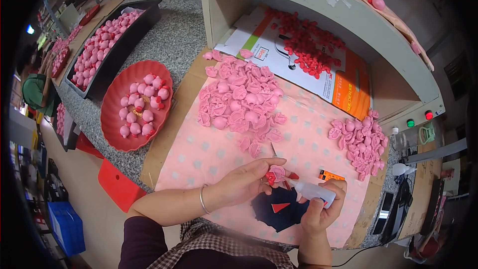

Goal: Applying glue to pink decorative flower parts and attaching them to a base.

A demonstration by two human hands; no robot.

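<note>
My left hand pinches a small pink shell piece with a red part over the pink dotted cloth. My right hand grips a small white squeeze bottle, its red-tipped nozzle pointing left and touching or almost touching the piece. A dark blue cloth patch lies under both hands. A large heap of pink shell pieces lies further back on the cloth, and a smaller heap is at the right.
A red bowl holds assembled pink figures at the left. Beyond it a black tray holds several more. Small red parts lie on a flat carton under a grey shelf. An orange box lies by the bottle.
</note>
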